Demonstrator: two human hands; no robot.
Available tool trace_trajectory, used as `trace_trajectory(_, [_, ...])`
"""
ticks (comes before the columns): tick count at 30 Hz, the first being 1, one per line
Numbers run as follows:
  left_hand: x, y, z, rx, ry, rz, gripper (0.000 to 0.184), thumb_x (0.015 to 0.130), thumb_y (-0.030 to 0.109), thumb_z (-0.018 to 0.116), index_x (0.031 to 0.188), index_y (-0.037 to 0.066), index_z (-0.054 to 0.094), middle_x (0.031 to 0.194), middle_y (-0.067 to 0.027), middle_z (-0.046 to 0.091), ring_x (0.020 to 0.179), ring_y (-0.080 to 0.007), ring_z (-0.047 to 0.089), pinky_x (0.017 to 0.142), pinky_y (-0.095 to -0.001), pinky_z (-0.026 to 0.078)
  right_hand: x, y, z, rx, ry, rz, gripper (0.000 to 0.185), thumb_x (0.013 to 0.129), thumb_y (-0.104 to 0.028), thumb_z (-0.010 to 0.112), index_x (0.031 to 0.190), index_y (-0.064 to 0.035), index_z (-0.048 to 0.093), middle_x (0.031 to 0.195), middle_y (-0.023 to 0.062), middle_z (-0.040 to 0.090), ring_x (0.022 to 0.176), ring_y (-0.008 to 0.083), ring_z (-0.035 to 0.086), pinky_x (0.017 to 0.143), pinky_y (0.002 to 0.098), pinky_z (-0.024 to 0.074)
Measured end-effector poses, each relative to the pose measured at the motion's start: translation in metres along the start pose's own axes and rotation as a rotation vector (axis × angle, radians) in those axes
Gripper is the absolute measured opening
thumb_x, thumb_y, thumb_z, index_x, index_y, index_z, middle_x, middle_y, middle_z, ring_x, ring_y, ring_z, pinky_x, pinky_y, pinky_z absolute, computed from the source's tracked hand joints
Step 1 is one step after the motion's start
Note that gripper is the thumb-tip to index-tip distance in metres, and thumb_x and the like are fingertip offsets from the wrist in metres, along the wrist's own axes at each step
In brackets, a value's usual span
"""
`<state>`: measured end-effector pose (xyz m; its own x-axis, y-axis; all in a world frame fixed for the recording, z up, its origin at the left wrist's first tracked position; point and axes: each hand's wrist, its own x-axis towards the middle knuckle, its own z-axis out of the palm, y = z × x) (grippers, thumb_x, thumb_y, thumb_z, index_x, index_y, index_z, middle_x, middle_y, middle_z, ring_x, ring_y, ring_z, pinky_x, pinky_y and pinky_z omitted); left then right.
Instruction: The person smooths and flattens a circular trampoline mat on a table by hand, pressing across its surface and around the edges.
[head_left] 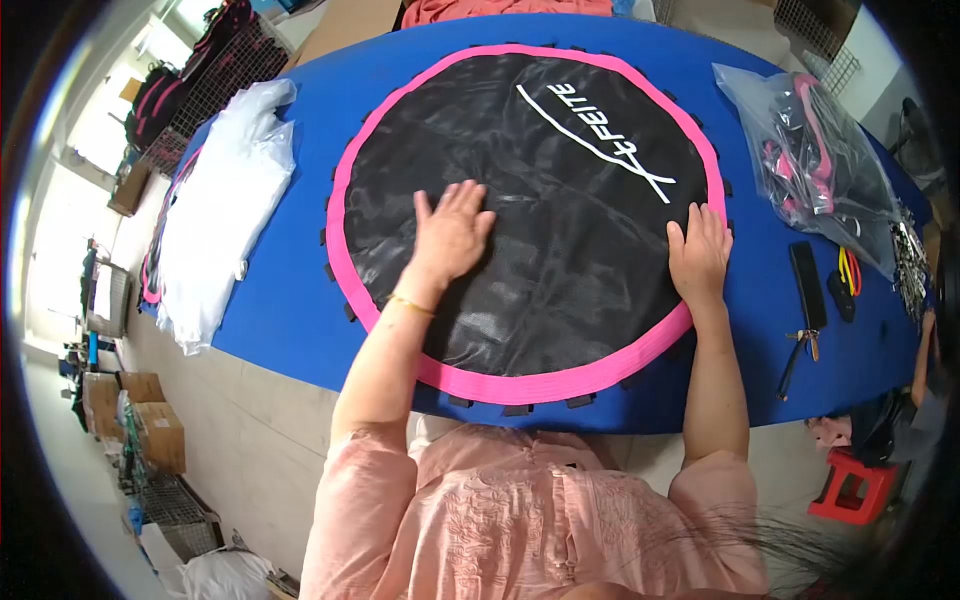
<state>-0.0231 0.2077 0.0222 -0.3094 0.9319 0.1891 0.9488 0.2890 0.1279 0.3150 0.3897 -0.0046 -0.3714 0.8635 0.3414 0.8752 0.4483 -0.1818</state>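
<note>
A round black mat (560, 270) with a pink border and white lettering at its upper right lies flat on a blue table (290, 330). Small black tabs stick out around its edge. My left hand (450, 235) rests on the left-centre part of the black fabric, its fingers spread and holding nothing. On the right side, my right hand (698, 250) lies flat over the inner edge of the pink border, fingers stretched out, with nothing in it.
Clear plastic bags (235, 200) lie at the table's left. At the right are a plastic bag with pink and black items (800, 150), a black strip (808, 285) with keys, and metal pieces (910, 265). A red stool (853, 487) stands on the floor.
</note>
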Motion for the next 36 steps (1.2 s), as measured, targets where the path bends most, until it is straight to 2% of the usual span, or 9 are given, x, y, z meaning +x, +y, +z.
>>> trace_trajectory(6, [-0.058, -0.08, -0.025, 0.118, -0.059, -0.234, 0.057, 0.108, 0.04, 0.042, 0.154, 0.007, 0.045, 0.162, -0.012, 0.042, 0.152, -0.0287, 0.036, 0.123, -0.0657, 0.013, 0.002, -0.002, -0.002, -0.014, -0.02, 0.006, 0.06, 0.107, -0.042, 0.046, 0.148, 0.0015, 0.049, 0.156, 0.0234, 0.046, 0.15, 0.0375, 0.035, 0.125, 0.0544, 0.019])
trace_trajectory(10, [-0.077, -0.087, -0.026, 0.115, -0.048, -0.284, 0.058, 0.108, 0.041, 0.043, 0.154, 0.006, 0.044, 0.162, -0.0135, 0.042, 0.152, -0.0289, 0.037, 0.123, -0.065, 0.013, 0.002, -0.004, -0.004, -0.04, -0.039, 0.011, 0.06, 0.106, -0.041, 0.047, 0.148, 0.0012, 0.049, 0.157, 0.0225, 0.045, 0.15, 0.037, 0.035, 0.125, 0.0541, 0.019])
trace_trajectory(16, [-0.046, -0.036, -0.013, 0.024, -0.009, -0.134, 0.062, 0.105, 0.043, 0.05, 0.153, 0.005, 0.044, 0.16, -0.0152, 0.045, 0.15, -0.0297, 0.039, 0.122, -0.0671, 0.015, 0.003, -0.005, -0.006, -0.028, -0.032, 0.014, 0.059, 0.106, -0.04, 0.048, 0.148, 0.0009, 0.05, 0.156, 0.0221, 0.046, 0.15, 0.0373, 0.035, 0.125, 0.0541, 0.0199])
trace_trajectory(19, [-0.035, -0.006, -0.003, 0.038, 0.028, 0.008, 0.062, 0.105, 0.047, 0.046, 0.15, 0.004, 0.048, 0.158, -0.0153, 0.047, 0.148, -0.03, 0.042, 0.121, -0.0684, 0.016, 0.003, -0.001, -0.002, -0.01, -0.017, -0.007, 0.059, 0.106, -0.041, 0.047, 0.148, 0.0008, 0.049, 0.156, 0.0222, 0.046, 0.149, 0.038, 0.036, 0.124, 0.0541, 0.0204])
trace_trajectory(23, [-0.041, 0.0, -0.003, 0.037, 0.048, 0.016, 0.062, 0.106, 0.047, 0.045, 0.15, 0.003, 0.048, 0.157, -0.0144, 0.048, 0.148, -0.0299, 0.042, 0.121, -0.0681, 0.016, 0.003, 0.0, -0.004, -0.004, -0.027, -0.019, 0.06, 0.107, -0.041, 0.046, 0.149, 0.0016, 0.048, 0.156, 0.0232, 0.046, 0.149, 0.0388, 0.036, 0.124, 0.0538, 0.0205])
trace_trajectory(31, [-0.101, -0.076, -0.031, 0.223, 0.013, -0.323, 0.06, 0.107, 0.043, 0.046, 0.149, 0.001, 0.048, 0.156, -0.0164, 0.049, 0.148, -0.0308, 0.041, 0.121, -0.0695, 0.013, 0.002, 0.0, -0.005, -0.029, -0.034, -0.028, 0.06, 0.108, -0.04, 0.044, 0.149, 0.0029, 0.047, 0.156, 0.0233, 0.046, 0.149, 0.0385, 0.035, 0.125, 0.0525, 0.0204])
trace_trajectory(36, [-0.119, -0.089, -0.038, 0.217, -0.014, -0.36, 0.059, 0.108, 0.044, 0.042, 0.15, 0.002, 0.048, 0.157, -0.0166, 0.047, 0.15, -0.0319, 0.038, 0.12, -0.0705, 0.014, 0.002, -0.001, -0.005, -0.034, -0.052, -0.019, 0.06, 0.108, -0.04, 0.044, 0.15, 0.0025, 0.046, 0.156, 0.0231, 0.045, 0.15, 0.0382, 0.035, 0.125, 0.0529, 0.0198])
